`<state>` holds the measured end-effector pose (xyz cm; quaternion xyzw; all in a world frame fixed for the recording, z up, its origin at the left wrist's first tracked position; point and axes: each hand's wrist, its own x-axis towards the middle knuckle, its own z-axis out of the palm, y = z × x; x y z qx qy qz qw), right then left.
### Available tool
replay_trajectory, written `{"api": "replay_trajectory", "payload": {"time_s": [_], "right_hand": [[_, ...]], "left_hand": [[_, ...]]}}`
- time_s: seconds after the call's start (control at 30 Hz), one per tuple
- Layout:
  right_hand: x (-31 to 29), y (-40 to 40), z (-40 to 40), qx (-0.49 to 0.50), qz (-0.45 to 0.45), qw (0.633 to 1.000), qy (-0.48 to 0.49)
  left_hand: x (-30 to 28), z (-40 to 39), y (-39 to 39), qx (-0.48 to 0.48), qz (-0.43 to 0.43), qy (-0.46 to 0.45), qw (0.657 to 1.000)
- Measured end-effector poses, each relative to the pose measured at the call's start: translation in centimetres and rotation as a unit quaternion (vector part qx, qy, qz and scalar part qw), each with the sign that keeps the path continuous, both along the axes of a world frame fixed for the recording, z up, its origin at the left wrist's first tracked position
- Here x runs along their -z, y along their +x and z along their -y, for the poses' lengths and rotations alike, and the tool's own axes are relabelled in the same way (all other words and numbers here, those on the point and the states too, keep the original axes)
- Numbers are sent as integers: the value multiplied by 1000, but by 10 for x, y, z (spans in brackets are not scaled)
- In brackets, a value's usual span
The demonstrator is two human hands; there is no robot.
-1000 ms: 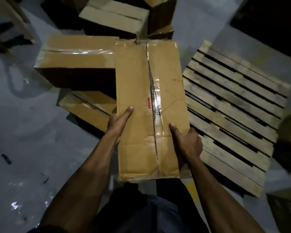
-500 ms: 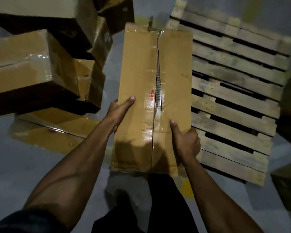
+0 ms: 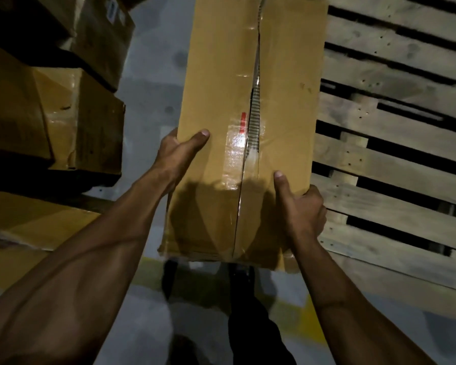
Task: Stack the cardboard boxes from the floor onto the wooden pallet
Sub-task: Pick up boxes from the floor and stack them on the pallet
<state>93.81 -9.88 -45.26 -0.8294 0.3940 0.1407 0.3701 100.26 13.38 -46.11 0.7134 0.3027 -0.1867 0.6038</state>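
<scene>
- A long cardboard box [image 3: 250,122] is held off the floor [image 3: 153,59] in front of the person, its length running from 6 o'clock up to 12 o'clock, where the far end leaves the picture.
- The left hand [image 3: 178,151] grips the box's left edge, thumb lying flat on the top face; its fingers are wrapped around the side and under, out of sight.
- The right hand [image 3: 300,206] grips the right edge nearer the 6 o'clock end, thumb on top and the fingers [image 3: 319,206] curled over the edge, closed on the cardboard.
- The box's centre seam is split open, showing corrugated edge, with glossy clear tape and a small red mark just left of the seam (the print is too small to read).
- The wooden pallet [image 3: 395,159] lies at 3 o'clock, its slats bare; the box's right edge overlaps the pallet's left side in the view, but whether it touches the wood cannot be told.
- More cardboard boxes [image 3: 71,119] stand at 9 to 11 o'clock, and a flat one [image 3: 34,222] lies at 8 o'clock.
- At 6 o'clock, below the box, the person's dark trouser leg [image 3: 250,325] shows above the grey floor, which bears a yellow painted mark [image 3: 311,317].
</scene>
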Motion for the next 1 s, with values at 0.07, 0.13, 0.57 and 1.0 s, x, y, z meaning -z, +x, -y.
{"api": "replay_trajectory", "payload": {"time_s": [0.07,0.13,0.57,1.0], "right_hand": [[21,8,-1,14,-8,1000,2],[36,12,-5,19,-21,1000,3],[35,12,4,41,3,988,151],[43,-43,0,104,39,973,204]], "left_hand": [[18,2,10,13,11,15,1000],[34,0,16,23,19,30,999],[26,5,-12,-7,-32,98,995],[28,15,-92,-61,-75,120,988]]}}
